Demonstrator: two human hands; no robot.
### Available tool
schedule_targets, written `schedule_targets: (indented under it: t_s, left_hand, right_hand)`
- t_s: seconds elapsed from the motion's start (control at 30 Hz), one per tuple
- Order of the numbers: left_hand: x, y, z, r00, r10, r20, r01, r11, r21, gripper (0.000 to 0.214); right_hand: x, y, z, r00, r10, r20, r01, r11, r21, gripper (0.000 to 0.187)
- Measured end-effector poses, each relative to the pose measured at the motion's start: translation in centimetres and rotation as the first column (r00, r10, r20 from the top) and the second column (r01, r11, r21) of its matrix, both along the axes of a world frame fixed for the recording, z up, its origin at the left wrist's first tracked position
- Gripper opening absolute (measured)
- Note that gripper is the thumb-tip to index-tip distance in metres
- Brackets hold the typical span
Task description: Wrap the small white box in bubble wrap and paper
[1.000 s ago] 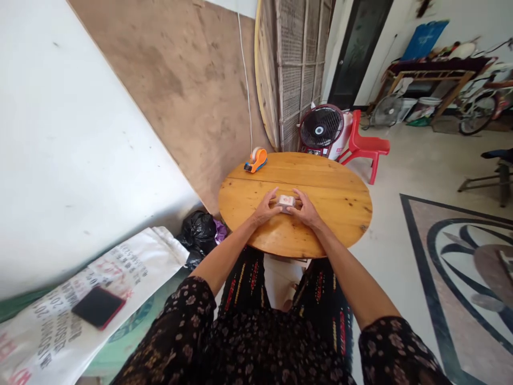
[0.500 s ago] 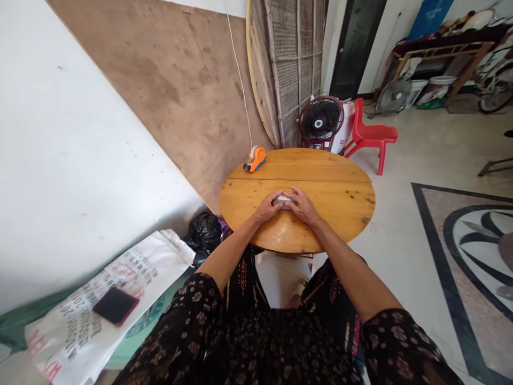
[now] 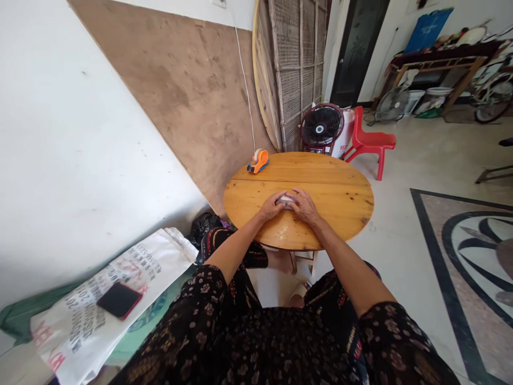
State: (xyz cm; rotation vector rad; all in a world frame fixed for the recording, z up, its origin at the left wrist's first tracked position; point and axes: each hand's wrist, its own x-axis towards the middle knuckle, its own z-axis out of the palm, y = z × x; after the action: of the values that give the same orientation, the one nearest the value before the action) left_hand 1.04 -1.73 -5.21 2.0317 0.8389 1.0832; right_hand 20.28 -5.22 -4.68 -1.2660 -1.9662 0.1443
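Observation:
On the round wooden table (image 3: 336, 198) lies a small pale box (image 3: 286, 200), mostly covered by my fingers. My left hand (image 3: 273, 206) presses on its left side with fingers curled over it. From the other side my right hand (image 3: 303, 205) folds over the box, fingers closed on it. Both hands rest on the tabletop near its middle. Only a sliver of the box shows between them.
An orange tape dispenser (image 3: 257, 160) sits at the table's far left edge. Behind the table stand a red floor fan (image 3: 321, 127) and a red plastic chair (image 3: 371, 141). A printed white sack (image 3: 104, 299) with a dark phone (image 3: 119, 300) lies at my left.
My hands have closed further over the small box, hiding its printed top that showed a second ago. The hands stay at the same spot on the table.

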Motion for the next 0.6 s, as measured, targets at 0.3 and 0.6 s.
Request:
schedule_targets:
  t_s: [0.3, 0.6]
  left_hand:
    - [0.08, -0.35, 0.13, 0.996, 0.086, 0.014, -0.085, 0.992, -0.092, 0.088]
    - [0.3, -0.58, 0.05, 0.996, 0.07, -0.053, -0.073, 0.995, -0.064, 0.083]
  right_hand:
    - [0.73, -0.08, 0.46, 0.971, 0.034, -0.237, -0.032, 0.999, 0.011, 0.091]
    - [0.37, -0.69, 0.23, 0.998, -0.049, -0.034, 0.047, 0.996, -0.082, 0.062]
